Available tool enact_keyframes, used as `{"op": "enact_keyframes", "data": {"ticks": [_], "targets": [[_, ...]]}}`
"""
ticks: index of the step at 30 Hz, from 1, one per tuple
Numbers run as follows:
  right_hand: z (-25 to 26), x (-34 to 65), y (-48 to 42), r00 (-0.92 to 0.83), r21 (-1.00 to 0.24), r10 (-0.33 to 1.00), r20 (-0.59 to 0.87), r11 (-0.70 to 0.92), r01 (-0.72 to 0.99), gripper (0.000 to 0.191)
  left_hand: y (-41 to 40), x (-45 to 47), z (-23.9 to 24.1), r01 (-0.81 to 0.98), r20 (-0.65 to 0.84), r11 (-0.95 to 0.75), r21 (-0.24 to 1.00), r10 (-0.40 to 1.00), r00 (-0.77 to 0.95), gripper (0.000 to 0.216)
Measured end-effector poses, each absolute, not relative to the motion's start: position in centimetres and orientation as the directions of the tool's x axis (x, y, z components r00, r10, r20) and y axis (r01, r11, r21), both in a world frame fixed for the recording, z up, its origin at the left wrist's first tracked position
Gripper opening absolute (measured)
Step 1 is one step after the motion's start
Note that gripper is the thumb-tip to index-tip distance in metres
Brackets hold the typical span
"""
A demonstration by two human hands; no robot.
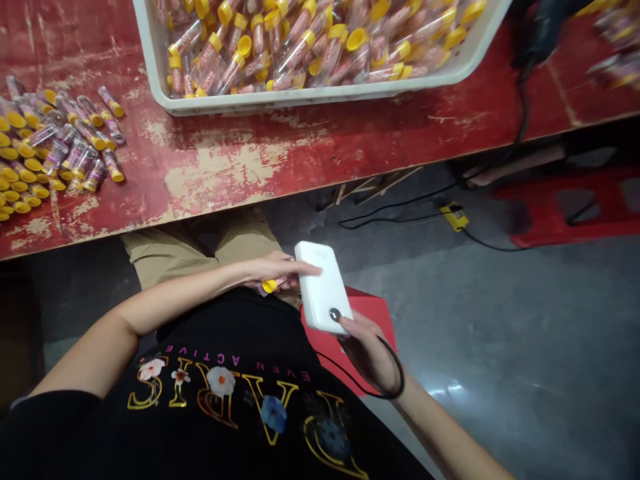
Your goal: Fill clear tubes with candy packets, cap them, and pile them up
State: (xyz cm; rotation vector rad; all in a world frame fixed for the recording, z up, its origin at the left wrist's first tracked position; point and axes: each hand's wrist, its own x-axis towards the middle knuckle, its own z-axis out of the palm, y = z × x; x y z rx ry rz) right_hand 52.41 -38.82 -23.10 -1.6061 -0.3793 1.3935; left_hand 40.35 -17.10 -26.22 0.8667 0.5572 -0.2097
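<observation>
A white power bank with a round dark spot near one end is held over my lap. My right hand grips its near end, the thumb beside the dark spot. A black cord loops around my right wrist. My left hand lays its thumb across the far part of the power bank. Its curled fingers also hold at least one small clear tube with a yellow cap; how many is hidden.
On the worn red table stands a white crate full of yellow-capped tubes. More tubes are piled at the left. Cables and a yellow socket box lie on the floor near a red stool. Another person's foot shows.
</observation>
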Motion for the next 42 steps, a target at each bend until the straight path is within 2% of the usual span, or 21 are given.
{"op": "enact_keyframes", "data": {"ticks": [3, 5, 7, 9, 11, 13, 18, 22, 25, 35, 42], "targets": [[-23.5, 51.6, -35.7, 0.280, -0.876, 0.831, -0.481, -0.470, -0.110, 0.051, -16.6, 38.9, -27.0, 0.310, -0.661, 0.768, 0.560, 0.188, 0.726, 0.049], [-24.0, 51.6, -35.0, 0.327, -0.905, 0.897, -0.298, -0.374, 0.202, 0.048, -16.1, 37.7, -27.5, 0.250, -0.724, 0.834, 0.491, 0.231, 0.650, 0.046], [-24.3, 52.0, -34.9, 0.373, -0.824, 0.927, -0.029, -0.234, 0.517, 0.041, -15.6, 36.6, -27.8, 0.172, -0.756, 0.875, 0.454, 0.275, 0.594, 0.043], [-24.3, 52.2, -34.8, 0.355, -0.712, 0.914, 0.196, -0.116, 0.692, 0.027, -15.1, 35.8, -27.9, 0.113, -0.774, 0.892, 0.438, 0.310, 0.552, 0.040], [-24.0, 52.1, -34.6, 0.305, -0.666, 0.897, 0.321, -0.016, 0.746, 0.014, -14.6, 35.2, -27.8, 0.095, -0.793, 0.899, 0.427, 0.322, 0.517, 0.039], [-23.7, 51.5, -34.4, 0.237, -0.661, 0.892, 0.384, 0.086, 0.746, 0.010, -14.4, 34.9, -27.8, 0.105, -0.807, 0.899, 0.425, 0.324, 0.493, 0.039], [-24.2, 50.3, -33.9, 0.142, -0.612, 0.840, 0.524, 0.255, 0.749, 0.047, -14.8, 35.1, -28.2, 0.153, -0.822, 0.891, 0.427, 0.311, 0.478, 0.037], [-25.8, 50.3, -33.8, 0.058, -0.564, 0.822, 0.567, 0.336, 0.754, 0.062, -15.3, 35.3, -28.9, 0.216, -0.831, 0.880, 0.423, 0.282, 0.480, 0.041], [-26.9, 50.4, -34.1, 0.058, -0.555, 0.820, 0.570, 0.331, 0.763, 0.061, -15.3, 35.5, -29.6, 0.240, -0.827, 0.871, 0.429, 0.273, 0.491, 0.038], [-27.5, 50.1, -35.0, 0.075, -0.637, 0.858, 0.508, 0.316, 0.703, 0.065, -15.1, 35.6, -30.8, 0.336, -0.832, 0.823, 0.459, 0.265, 0.488, 0.036], [-27.6, 52.2, -36.3, -0.129, -0.605, 0.918, 0.375, 0.348, 0.716, 0.063, -15.1, 35.8, -32.7, 0.423, -0.822, 0.747, 0.512, 0.285, 0.492, 0.032]]}}
